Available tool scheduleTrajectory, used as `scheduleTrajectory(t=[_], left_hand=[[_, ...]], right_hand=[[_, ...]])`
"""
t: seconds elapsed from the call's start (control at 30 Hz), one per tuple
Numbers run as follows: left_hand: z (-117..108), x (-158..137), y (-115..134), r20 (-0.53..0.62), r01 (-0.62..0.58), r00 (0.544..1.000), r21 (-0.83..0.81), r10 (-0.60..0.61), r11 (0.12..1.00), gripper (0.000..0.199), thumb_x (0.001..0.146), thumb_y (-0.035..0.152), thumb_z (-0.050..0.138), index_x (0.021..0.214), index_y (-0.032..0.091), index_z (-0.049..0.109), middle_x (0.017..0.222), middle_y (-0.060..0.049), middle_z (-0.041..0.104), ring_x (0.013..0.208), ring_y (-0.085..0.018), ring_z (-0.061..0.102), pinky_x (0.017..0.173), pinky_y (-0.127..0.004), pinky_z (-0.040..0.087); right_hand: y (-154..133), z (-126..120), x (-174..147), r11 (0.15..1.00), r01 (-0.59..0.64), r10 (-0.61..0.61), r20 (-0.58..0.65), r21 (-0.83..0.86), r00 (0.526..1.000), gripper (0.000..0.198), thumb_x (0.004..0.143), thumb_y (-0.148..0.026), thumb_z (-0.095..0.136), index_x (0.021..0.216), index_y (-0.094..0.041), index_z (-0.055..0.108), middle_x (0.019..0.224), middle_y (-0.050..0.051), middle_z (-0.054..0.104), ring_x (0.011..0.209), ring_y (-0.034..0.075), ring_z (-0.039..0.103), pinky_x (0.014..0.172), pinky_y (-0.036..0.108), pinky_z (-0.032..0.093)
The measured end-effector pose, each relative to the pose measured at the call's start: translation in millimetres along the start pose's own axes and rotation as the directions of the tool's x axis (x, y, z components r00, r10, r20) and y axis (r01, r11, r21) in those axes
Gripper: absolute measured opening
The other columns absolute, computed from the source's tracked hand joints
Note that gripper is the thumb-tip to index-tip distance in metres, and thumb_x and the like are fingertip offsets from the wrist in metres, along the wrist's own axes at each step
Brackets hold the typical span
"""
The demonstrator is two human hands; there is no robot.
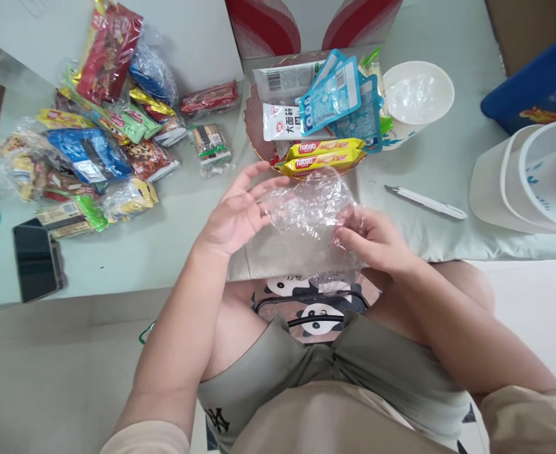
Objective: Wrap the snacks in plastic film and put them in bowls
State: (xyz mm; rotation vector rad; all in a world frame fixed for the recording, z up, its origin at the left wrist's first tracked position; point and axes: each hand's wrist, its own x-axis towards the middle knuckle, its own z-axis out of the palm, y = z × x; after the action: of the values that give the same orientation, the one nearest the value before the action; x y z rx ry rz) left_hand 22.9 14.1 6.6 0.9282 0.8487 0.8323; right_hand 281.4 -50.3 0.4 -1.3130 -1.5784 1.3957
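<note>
A crumpled clear plastic bag (313,205) hangs above the table's front edge, its lower part drooping toward my lap. My right hand (370,236) pinches its right side between thumb and fingers. At the bag's left side is my left hand (240,217), palm turned up and fingers spread apart; its fingertips are close to the plastic, and whether they touch it I cannot tell. Just behind the bag sits a gold-rimmed bowl (255,120) of snacks, with yellow Nabati packets (325,156) at its front, blue pouches (332,94) and a white packet (281,121).
Assorted wrapped snacks (88,151) are heaped at left, beside a dark phone (36,258). A white utility knife (426,202) lies right of my hands. A paper cup (417,94) stands by the bowl, with nested white tubs (509,176) and a blue box (538,82) farther right.
</note>
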Motion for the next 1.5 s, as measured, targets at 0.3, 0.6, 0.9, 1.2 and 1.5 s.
scheduleTrajectory(t=[0.3,0.6,0.9,1.2,1.5], left_hand=[[28,-13,-28,0.229,0.126,0.967,-0.070,-0.107,0.990,0.077,0.057,0.061,0.094,0.116,0.025,0.061,0.129,-0.015,0.075,0.115,-0.032,0.075,0.094,-0.042,0.061],[26,-8,-38,0.122,0.100,0.981,0.334,-0.148,0.937,0.024,0.089,0.032,0.068,0.111,0.024,0.065,0.071,0.002,0.075,0.054,-0.013,0.069,0.052,-0.024,0.053],[18,2,-32,0.211,0.018,0.973,0.317,-0.089,0.948,0.015,0.081,0.035,0.072,0.080,0.020,0.069,0.076,-0.002,0.072,0.064,-0.015,0.068,0.061,-0.028,0.054],[6,-1,-23,0.100,-0.031,0.995,0.416,-0.012,0.909,0.026,0.072,0.021,0.057,0.087,0.019,0.079,0.089,-0.005,0.077,0.078,-0.016,0.065,0.070,-0.027,0.048],[13,-9,-22,0.032,-0.102,0.995,0.497,0.099,0.862,0.023,0.067,0.017,0.065,0.089,0.020,0.068,0.090,-0.002,0.071,0.072,-0.013,0.061,0.063,-0.026,0.048]], right_hand=[[7,12,-3,0.993,0.039,-0.014,-0.209,0.113,0.978,0.020,0.089,-0.042,0.065,0.094,-0.027,0.053,0.062,-0.004,0.065,0.045,0.013,0.056,0.047,0.029,0.046],[19,9,-3,0.963,0.159,-0.208,-0.225,-0.218,0.952,0.015,0.092,-0.024,0.055,0.089,-0.025,0.070,0.070,0.000,0.069,0.058,0.015,0.062,0.060,0.031,0.053],[37,9,0,0.844,0.426,-0.468,-0.057,-0.326,0.882,0.023,0.091,-0.018,0.058,0.102,-0.031,0.073,0.135,0.009,0.057,0.125,0.027,0.060,0.102,0.050,0.056],[46,2,-2,0.757,0.484,-0.521,0.043,-0.439,0.853,0.037,0.087,-0.007,0.054,0.102,-0.030,0.079,0.137,0.008,0.053,0.111,0.024,0.060,0.096,0.046,0.057],[31,-2,-3,0.966,0.258,-0.257,-0.252,-0.029,0.933,0.040,0.087,-0.045,0.072,0.122,-0.030,0.060,0.135,0.010,0.060,0.125,0.027,0.063,0.106,0.047,0.054]])
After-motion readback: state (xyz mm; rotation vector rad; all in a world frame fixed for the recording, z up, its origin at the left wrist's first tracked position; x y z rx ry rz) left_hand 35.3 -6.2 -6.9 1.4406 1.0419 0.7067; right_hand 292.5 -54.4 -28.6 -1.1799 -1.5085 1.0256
